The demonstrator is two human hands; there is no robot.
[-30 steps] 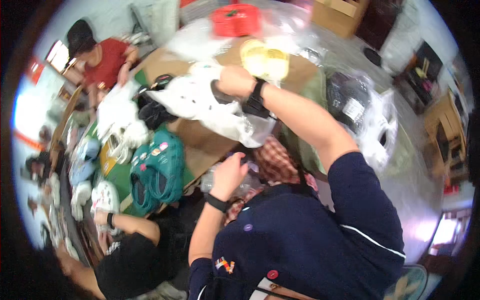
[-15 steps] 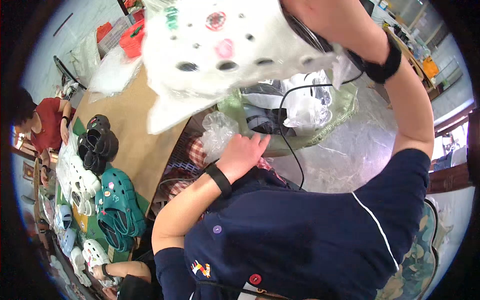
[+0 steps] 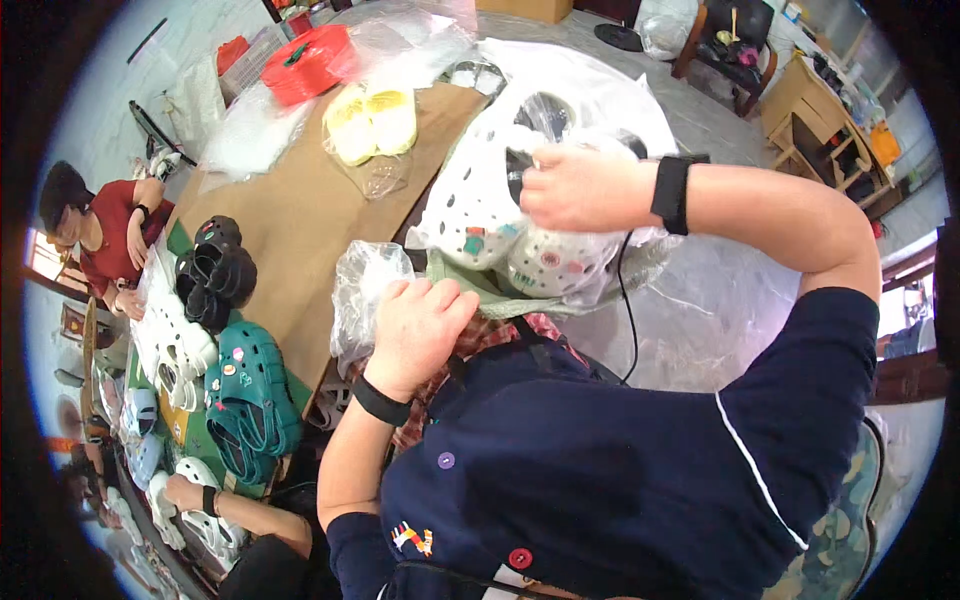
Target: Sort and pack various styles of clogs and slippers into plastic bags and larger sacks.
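Observation:
A pair of white clogs [image 3: 475,225] with colourful charms sits in a clear plastic bag, over the mouth of a light green sack [image 3: 490,300]. My right hand [image 3: 585,188] is closed on the bagged clogs from above, its fingertips hidden in the plastic and the shoe openings. Nearer to me, my left hand [image 3: 425,325] is closed, fingers curled, on a crumpled clear plastic bag [image 3: 365,290] that bulges out on its left. The palm side of this hand is hidden.
On the brown table [image 3: 300,200] lie bagged yellow clogs [image 3: 370,125], red tape [image 3: 308,65], black clogs [image 3: 215,270] and teal clogs [image 3: 250,400]. One co-worker [image 3: 115,235] is at the far left; another's hand [image 3: 185,492] touches white clogs. A black cable [image 3: 628,310] hangs beside the sack.
My right hand has brought the bagged white clogs down from close to the camera onto the sack. My left hand has shifted left with the crumpled plastic, fingers now curled. The yellow clogs are now uncovered.

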